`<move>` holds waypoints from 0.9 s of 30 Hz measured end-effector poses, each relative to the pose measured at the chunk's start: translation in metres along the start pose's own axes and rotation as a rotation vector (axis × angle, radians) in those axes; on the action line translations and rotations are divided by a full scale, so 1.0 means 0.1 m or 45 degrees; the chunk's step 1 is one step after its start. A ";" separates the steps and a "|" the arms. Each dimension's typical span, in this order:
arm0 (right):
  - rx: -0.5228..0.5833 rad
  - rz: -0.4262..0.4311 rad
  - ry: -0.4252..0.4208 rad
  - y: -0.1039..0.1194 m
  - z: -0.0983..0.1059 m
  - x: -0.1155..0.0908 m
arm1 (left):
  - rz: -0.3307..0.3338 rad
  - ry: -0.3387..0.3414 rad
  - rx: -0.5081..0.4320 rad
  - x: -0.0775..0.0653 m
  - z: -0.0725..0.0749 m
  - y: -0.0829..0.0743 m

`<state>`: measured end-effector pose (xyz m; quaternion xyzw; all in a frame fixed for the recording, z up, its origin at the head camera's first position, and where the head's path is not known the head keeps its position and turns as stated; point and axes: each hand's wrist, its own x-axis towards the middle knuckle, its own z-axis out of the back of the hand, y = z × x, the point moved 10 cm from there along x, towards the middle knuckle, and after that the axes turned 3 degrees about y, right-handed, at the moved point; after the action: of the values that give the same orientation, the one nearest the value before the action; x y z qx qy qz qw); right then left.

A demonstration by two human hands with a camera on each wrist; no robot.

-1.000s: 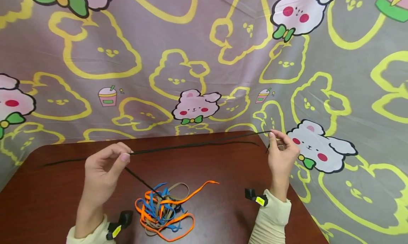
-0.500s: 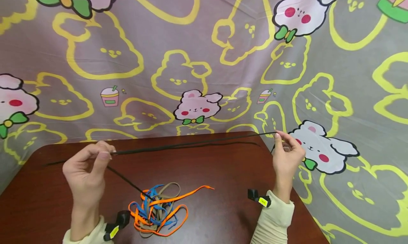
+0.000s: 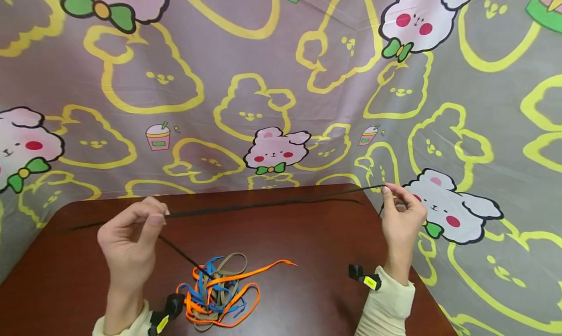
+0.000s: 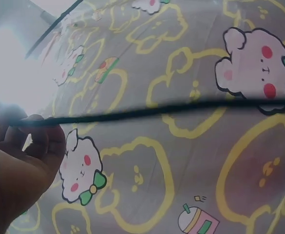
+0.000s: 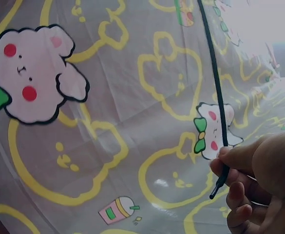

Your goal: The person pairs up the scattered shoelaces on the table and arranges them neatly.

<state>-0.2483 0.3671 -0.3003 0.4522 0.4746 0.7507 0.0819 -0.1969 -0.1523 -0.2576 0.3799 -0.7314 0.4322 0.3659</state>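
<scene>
A black shoelace [image 3: 263, 205] is stretched above the table between both hands. My left hand [image 3: 131, 238] pinches it between thumb and fingers, and a black strand slants down from there into a tangle of shoelaces. Toward the other end, my right hand [image 3: 401, 216] pinches the lace with thumb and forefinger. Its tip [image 5: 214, 192] pokes out below that pinch in the right wrist view. In the tangle lie an orange shoelace [image 3: 263, 267], a blue shoelace [image 3: 240, 308] and a brown shoelace [image 3: 239, 257], overlapping one another. Another dark strand lies along the table's back.
The dark reddish-brown table [image 3: 307, 287] has its back edge near a patterned cloth curtain [image 3: 210, 97]. More of that cloth hangs along the right side. The tangle sits right of my left wrist, low in the head view.
My left hand has moved left and my right hand slightly right, widening the gap between them. The tangle has slid a little leftward. Both hands keep their hold on the black shoelace.
</scene>
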 end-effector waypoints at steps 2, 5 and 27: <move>-0.031 0.004 0.030 -0.03 -0.01 0.02 | 0.005 0.064 0.010 0.05 -0.05 -0.01; -0.088 0.024 0.069 -0.07 -0.01 0.05 | 0.007 0.170 0.026 0.10 -0.12 -0.02; -0.257 0.113 0.153 -0.15 0.10 0.18 | 0.144 0.530 0.318 0.06 -0.16 -0.02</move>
<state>-0.2558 0.3914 -0.2999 0.4165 0.3800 0.8234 0.0650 -0.1944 -0.1400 -0.2465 0.2834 -0.6014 0.6081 0.4339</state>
